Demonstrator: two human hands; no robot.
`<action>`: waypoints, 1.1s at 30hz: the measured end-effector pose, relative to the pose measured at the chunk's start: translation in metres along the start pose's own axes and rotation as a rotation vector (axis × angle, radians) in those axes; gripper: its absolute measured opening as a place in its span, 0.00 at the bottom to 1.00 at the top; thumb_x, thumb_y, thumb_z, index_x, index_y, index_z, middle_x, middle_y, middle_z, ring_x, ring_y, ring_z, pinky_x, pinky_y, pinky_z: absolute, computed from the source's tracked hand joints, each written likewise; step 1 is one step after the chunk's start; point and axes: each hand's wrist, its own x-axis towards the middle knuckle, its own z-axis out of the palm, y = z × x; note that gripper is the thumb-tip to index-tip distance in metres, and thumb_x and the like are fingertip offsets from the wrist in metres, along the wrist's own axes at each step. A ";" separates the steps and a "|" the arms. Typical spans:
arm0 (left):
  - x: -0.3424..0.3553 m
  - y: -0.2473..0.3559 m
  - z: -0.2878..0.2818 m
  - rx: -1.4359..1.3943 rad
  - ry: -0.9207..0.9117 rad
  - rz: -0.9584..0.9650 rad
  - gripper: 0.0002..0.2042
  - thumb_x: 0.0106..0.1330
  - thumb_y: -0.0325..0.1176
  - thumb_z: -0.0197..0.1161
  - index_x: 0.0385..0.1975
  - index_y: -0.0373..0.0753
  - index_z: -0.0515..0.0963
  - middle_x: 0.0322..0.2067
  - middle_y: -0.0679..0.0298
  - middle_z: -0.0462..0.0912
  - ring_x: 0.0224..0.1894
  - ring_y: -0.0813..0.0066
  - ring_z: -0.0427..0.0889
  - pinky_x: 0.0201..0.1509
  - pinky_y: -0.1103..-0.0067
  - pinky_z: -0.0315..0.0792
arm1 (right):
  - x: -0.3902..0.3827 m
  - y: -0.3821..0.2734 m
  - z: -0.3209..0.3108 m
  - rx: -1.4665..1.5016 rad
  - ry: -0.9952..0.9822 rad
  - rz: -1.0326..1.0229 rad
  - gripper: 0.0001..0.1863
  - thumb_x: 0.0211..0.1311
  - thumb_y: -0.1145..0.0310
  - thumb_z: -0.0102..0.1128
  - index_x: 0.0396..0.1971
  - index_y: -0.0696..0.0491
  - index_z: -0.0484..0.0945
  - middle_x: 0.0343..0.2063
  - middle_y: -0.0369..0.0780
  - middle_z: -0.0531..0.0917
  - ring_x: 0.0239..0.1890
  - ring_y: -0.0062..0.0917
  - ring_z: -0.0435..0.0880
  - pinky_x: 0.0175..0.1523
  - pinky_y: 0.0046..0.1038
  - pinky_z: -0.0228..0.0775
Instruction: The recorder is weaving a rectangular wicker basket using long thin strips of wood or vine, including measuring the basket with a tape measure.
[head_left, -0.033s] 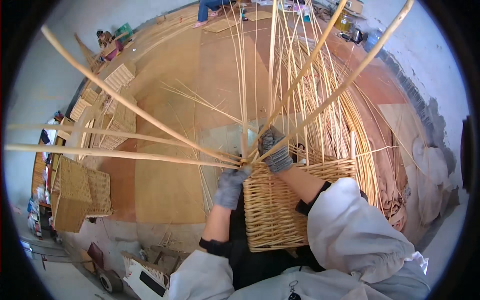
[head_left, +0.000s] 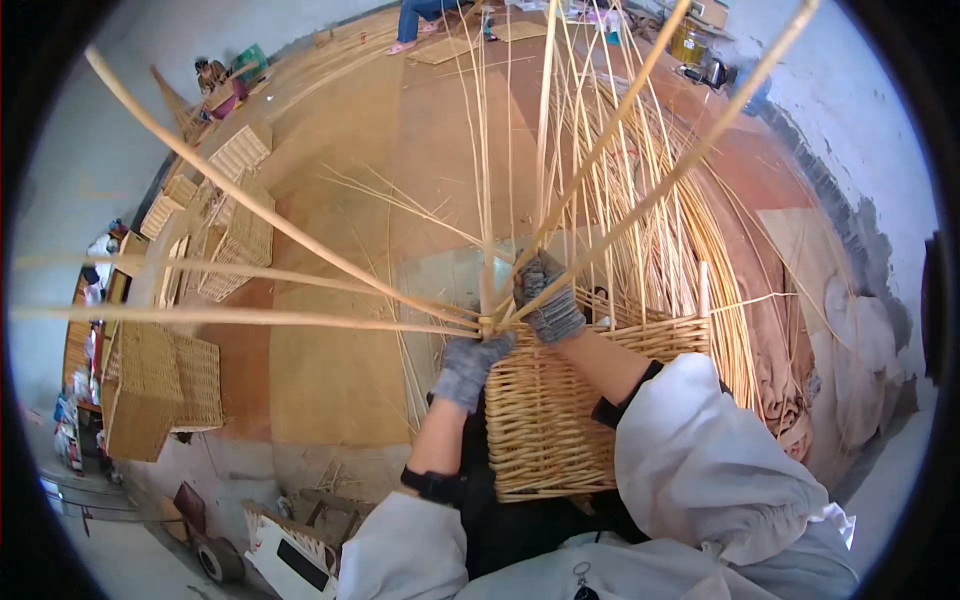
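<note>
A woven wicker basket [head_left: 550, 430] rests at my lap, with long pale stakes [head_left: 250, 205] fanning up and outward from its top left corner. My gloved left hand [head_left: 470, 365] is closed at that corner, around the base of the stakes; its fingertips are partly hidden. My gloved right hand [head_left: 545, 300] is just above and right of it, fingers wrapped among the stakes above the basket's rim. Thinner rods [head_left: 480, 150] stand upright behind both hands.
A heap of long rods [head_left: 700, 270] lies at right beside a cloth [head_left: 785, 410]. Wicker baskets [head_left: 160, 385] stand along the left. Another person's legs [head_left: 410, 25] show at the back, near a kettle [head_left: 713, 72]. A white object [head_left: 285, 550] is at lower left.
My left hand has moved slightly up and right at the corner. Some long stakes have shifted a little, the lowest left one downward. My right hand is almost unchanged.
</note>
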 end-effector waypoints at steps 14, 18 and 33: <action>0.013 -0.004 0.004 0.333 0.132 -0.457 0.21 0.47 0.32 0.70 0.41 0.33 0.74 0.35 0.60 0.78 0.37 0.71 0.74 0.43 0.79 0.68 | 0.054 -0.034 0.001 -0.724 0.030 0.309 0.36 0.59 0.61 0.50 0.63 0.49 0.44 0.55 0.47 0.66 0.49 0.38 0.73 0.59 0.29 0.59; 0.008 -0.012 -0.012 0.281 0.135 -0.449 0.18 0.47 0.29 0.69 0.39 0.33 0.75 0.32 0.60 0.79 0.33 0.71 0.77 0.38 0.78 0.71 | 0.008 -0.055 -0.026 -0.284 0.100 -0.177 0.21 0.59 0.62 0.52 0.49 0.53 0.59 0.25 0.39 0.71 0.24 0.28 0.72 0.36 0.30 0.69; -0.062 0.054 0.110 1.126 -0.098 0.331 0.21 0.59 0.39 0.59 0.47 0.32 0.70 0.44 0.50 0.75 0.45 0.59 0.75 0.50 0.75 0.67 | -0.083 -0.036 -0.114 0.438 0.520 0.095 0.07 0.64 0.67 0.46 0.31 0.53 0.62 0.15 0.35 0.66 0.15 0.21 0.66 0.23 0.26 0.71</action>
